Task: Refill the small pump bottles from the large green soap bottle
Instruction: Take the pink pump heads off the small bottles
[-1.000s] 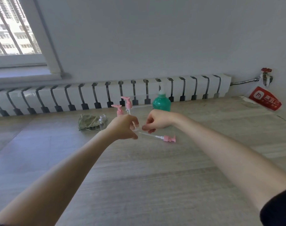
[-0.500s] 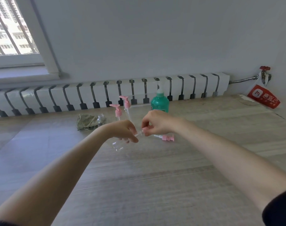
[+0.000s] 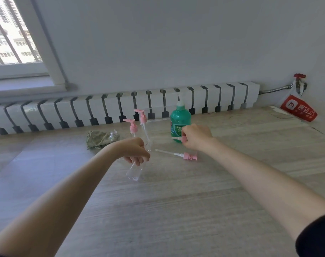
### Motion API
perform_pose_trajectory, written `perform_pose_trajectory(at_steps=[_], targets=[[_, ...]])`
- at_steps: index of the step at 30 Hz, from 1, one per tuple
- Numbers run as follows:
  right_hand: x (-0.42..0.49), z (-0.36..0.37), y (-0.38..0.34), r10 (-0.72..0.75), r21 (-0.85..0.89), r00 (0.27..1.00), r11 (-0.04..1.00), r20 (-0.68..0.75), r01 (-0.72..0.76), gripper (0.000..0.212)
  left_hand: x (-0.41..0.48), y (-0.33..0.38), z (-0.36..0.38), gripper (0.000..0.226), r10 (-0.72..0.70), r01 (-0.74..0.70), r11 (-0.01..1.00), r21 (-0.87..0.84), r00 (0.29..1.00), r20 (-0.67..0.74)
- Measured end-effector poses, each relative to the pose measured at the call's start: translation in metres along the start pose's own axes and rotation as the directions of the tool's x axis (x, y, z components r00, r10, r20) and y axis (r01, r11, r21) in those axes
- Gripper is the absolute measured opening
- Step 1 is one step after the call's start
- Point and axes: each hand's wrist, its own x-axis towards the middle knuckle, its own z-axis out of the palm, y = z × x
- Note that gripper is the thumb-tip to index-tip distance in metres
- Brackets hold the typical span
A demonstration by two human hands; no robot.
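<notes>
The left hand (image 3: 134, 151) is curled round the neck end of an empty clear bottle (image 3: 134, 172), which hangs tilted with its base toward the person and just above the bench (image 3: 176, 201). The mouth is hidden inside the fist. The right hand (image 3: 196, 136) is closed on a pink pump head (image 3: 178, 139), whose white stem pokes out to the left between the fingers. The two hands are apart, which suggests the pump is off this bottle and the neck is open for filling. The right hand will probably have to set the pump down before it can lift anything else. The large green soap bottle (image 3: 180, 117) stands upright just behind the right hand with its cap on, so it is close to reach but not yet ready to pour. A second loose pump (image 3: 187, 156) lies flat on the bench between the hands and the person, with its long tube pointing left. It sits where a bottle might be put down and could roll or get knocked. Two more small bottles, the nearer pump bottle (image 3: 133, 127) and the farther pump bottle (image 3: 143, 117), stand behind the left hand with their pink pumps in place. To the left, a crumpled green cloth (image 3: 96, 139) lies next to a small capless bottle (image 3: 113, 135). A white radiator (image 3: 121, 106) runs along the wall behind everything, and a red bag (image 3: 297, 110) hangs at the far right.
</notes>
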Motion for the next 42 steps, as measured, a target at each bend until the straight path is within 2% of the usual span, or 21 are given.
perform_pose_trajectory(at_steps=[4, 7, 9, 12, 14, 17, 21, 25, 28, 31, 37, 42], targets=[[-0.003, 0.010, 0.004, 0.078, -0.027, 0.985, 0.997, 0.154, -0.075, 0.014, 0.005, 0.003, 0.004, 0.023, 0.017, -0.019, 1.000, -0.015, 0.995, -0.096], [-0.005, 0.013, 0.006, 0.070, -0.027, 0.953, 0.998, 0.296, -0.065, 0.015, 0.007, 0.007, 0.007, 0.019, 0.045, -0.045, 0.999, 0.001, 0.991, -0.127], [-0.006, 0.014, 0.006, 0.062, -0.044, 0.938, 0.998, 0.340, -0.050, 0.014, 0.009, 0.009, 0.008, 0.017, 0.066, -0.066, 0.998, 0.006, 0.989, -0.131], [-0.006, 0.017, 0.001, 0.001, -0.045, 0.954, 0.999, 0.299, 0.014, 0.026, 0.011, 0.010, 0.009, 0.018, 0.082, -0.083, 0.997, -0.002, 0.986, -0.146], [-0.009, 0.020, -0.003, -0.089, -0.005, 0.962, 0.996, 0.258, 0.094, 0.035, 0.012, 0.009, 0.010, 0.019, 0.091, -0.096, 0.995, -0.022, 0.982, -0.166], [-0.016, 0.027, -0.006, -0.160, 0.055, 0.958, 0.987, 0.240, 0.151, 0.024, 0.013, 0.010, 0.011, 0.022, 0.105, -0.114, 0.993, -0.034, 0.974, -0.200], [-0.021, 0.029, 0.005, -0.069, 0.103, 0.980, 0.993, 0.185, 0.050, 0.017, 0.018, 0.015, 0.014, 0.030, 0.140, -0.149, 0.988, -0.024, 0.963, -0.231], [-0.024, 0.028, 0.027, 0.145, 0.099, 0.968, 0.981, 0.203, -0.167, 0.015, 0.025, 0.025, 0.022, 0.029, 0.161, -0.191, 0.979, -0.078, 0.944, -0.288], [-0.029, 0.026, 0.051, 0.292, 0.048, 0.934, 0.950, 0.204, -0.307, 0.015, 0.029, 0.033, 0.026, 0.026, 0.150, -0.210, 0.963, -0.166, 0.937, -0.316], [-0.039, 0.018, 0.076, 0.376, 0.039, 0.897, 0.918, 0.231, -0.395, 0.015, 0.033, 0.041, 0.028, 0.027, 0.153, -0.218, 0.958, -0.189, 0.940, -0.306], [-0.048, 0.024, 0.109, 0.563, 0.144, 0.801, 0.792, 0.201, -0.593, 0.003, 0.040, 0.057, 0.032, 0.027, 0.166, -0.228, 0.956, -0.186, 0.940, -0.298], [-0.044, 0.033, 0.110, 0.529, 0.140, 0.837, 0.826, 0.139, -0.546, 0.034, 0.039, 0.060, 0.028, 0.028, 0.158, -0.232, 0.952, -0.198, 0.931, -0.329]])
